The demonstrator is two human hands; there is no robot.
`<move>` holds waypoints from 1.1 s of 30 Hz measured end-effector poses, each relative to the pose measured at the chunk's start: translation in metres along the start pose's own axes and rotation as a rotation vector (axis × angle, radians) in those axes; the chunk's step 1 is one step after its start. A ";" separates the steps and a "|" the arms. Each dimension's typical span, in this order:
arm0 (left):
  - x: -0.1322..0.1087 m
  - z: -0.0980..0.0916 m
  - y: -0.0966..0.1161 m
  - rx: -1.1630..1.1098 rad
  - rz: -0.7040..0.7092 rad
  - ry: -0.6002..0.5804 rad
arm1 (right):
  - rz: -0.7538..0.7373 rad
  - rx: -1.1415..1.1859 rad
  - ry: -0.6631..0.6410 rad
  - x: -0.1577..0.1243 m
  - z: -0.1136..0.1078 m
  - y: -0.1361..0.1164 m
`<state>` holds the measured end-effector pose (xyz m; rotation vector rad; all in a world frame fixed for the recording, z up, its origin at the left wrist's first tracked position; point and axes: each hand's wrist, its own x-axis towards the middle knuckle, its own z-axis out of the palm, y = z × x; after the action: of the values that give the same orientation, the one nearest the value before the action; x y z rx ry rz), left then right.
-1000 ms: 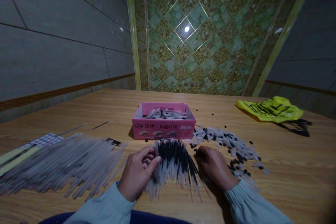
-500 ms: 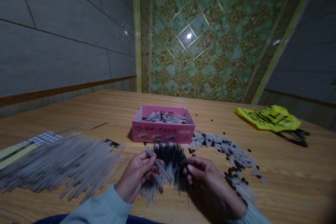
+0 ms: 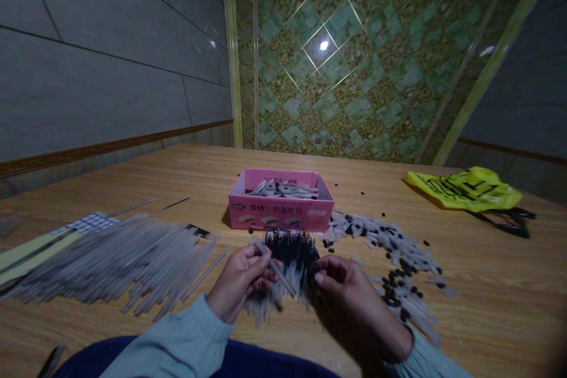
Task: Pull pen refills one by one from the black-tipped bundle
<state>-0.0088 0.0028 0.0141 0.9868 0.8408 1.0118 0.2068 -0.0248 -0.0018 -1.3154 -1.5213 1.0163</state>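
Note:
My left hand point(image 3: 241, 280) is closed around a clear, straw-like tube point(image 3: 282, 276), which slants down to the right from its fingers. My right hand point(image 3: 349, 292) has its thumb and fingertips pinched together beside a heap of thin pieces with black ends point(image 3: 290, 248). Whatever sits in that pinch is too dark and blurred to make out. Both hands hover over the lower part of this heap, in front of a pink cardboard box point(image 3: 274, 221). Inside the box lie many short whitish pieces point(image 3: 283, 190), some with dark ends.
Long clear tubes point(image 3: 133, 266) are spread at the left, by a yellow strip point(image 3: 39, 254) and checked paper point(image 3: 95, 222). Short white and black bits point(image 3: 394, 242) lie scattered on the right. A yellow plastic bag point(image 3: 465, 189) rests at the far right, with a black item point(image 3: 505, 221) beside it.
The view has tilted slightly down, so the table scene shows a little higher and further right. My left hand keeps its tube; my right hand stays pinched near the heap.

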 end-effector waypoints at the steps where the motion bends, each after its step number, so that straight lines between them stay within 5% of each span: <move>1: 0.000 0.000 0.001 0.003 0.000 -0.006 | -0.038 -0.268 0.055 0.003 -0.006 0.000; 3: 0.000 0.000 0.001 0.011 0.001 -0.017 | -0.057 -0.670 0.125 0.009 -0.019 0.001; 5: -0.001 0.001 0.002 0.021 0.001 -0.029 | -0.030 -0.827 0.146 0.013 -0.029 0.003; 14: -0.001 0.002 -0.003 0.032 -0.010 -0.063 | 0.089 -1.230 -0.049 -0.011 -0.023 -0.013; 20: -0.001 0.002 -0.003 -0.045 -0.037 -0.023 | 0.128 -1.191 -0.024 -0.002 -0.025 -0.010; 23: 0.003 -0.002 -0.003 -0.180 -0.053 0.056 | 0.103 -0.998 -0.031 -0.004 -0.028 -0.019; 28: 0.010 -0.012 -0.003 -0.332 -0.073 0.185 | 0.213 -0.093 -0.358 -0.027 -0.015 -0.045; 33: 0.012 -0.015 0.001 -0.430 -0.064 0.266 | 0.216 0.052 -0.367 -0.037 -0.009 -0.052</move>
<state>-0.0192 0.0185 0.0085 0.4636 0.8189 1.2216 0.2024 -0.0668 0.0468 -1.3280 -1.6278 1.4910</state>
